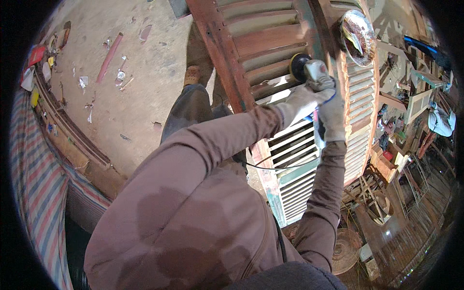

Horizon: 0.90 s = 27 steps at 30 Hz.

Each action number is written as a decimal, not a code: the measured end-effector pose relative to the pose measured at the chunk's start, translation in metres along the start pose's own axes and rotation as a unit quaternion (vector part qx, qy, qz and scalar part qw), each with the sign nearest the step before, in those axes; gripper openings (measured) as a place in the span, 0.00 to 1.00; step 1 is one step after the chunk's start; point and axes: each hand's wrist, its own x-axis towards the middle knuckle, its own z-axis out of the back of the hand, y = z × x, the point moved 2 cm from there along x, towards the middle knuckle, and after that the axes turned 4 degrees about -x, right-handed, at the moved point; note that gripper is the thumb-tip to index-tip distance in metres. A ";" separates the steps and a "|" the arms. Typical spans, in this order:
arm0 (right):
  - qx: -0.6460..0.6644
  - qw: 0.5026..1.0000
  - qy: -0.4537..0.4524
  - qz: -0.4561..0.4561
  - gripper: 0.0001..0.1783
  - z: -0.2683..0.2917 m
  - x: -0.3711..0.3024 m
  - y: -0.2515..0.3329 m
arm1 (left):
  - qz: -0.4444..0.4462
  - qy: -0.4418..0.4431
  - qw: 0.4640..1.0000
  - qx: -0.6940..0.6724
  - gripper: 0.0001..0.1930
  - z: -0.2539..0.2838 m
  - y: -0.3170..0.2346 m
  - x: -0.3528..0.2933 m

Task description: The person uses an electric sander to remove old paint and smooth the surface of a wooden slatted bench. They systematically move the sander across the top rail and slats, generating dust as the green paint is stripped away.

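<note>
The left hand [300,102], in a pale work glove, was closed around the body of an angle grinder [311,72], and the right hand [332,116], gloved the same way, gripped the tool's rear end just below it, so both hands sat close together on the machine. The grinder's dark round disc [297,65] lay against a slat of a large louvred wooden shutter [270,43], near the shutter's central upright rail; whether the disc was truly pressed to the wood or only skimming it I could not tell from this height. The upper slats showed bare reddish-brown wood, while the lower slats [295,145] beneath the hands kept a white and greenish coat of paint. A thin black cable [270,167] ran from below the hands across the painted slats towards the person's body. Both arms wore brown sleeves [212,140], and the person's trouser leg [188,108] and a tan shoe [192,75] showed on the dusty concrete floor [145,96] to the left of the shutter. A shiny, crumpled foil-like object [358,37] rested on the shutter's right side above the grinder. Scraps of paper and a reddish strip of wood [109,58] lay scattered on the floor, well apart from the work. A striped tarpaulin [36,179] hung along the far left edge.
</note>
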 end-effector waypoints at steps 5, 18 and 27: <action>0.030 0.998 -0.046 0.001 0.27 0.013 0.037 -0.026 | 0.023 0.030 0.999 0.028 0.32 -0.022 -0.004 0.055; 0.034 0.998 -0.004 -0.053 0.29 0.004 0.018 -0.010 | -0.030 0.000 1.000 -0.001 0.27 -0.001 0.018 0.042; -0.018 0.998 0.047 0.031 0.39 -0.023 -0.040 -0.006 | -0.034 -0.027 0.991 0.127 0.29 0.028 0.043 -0.036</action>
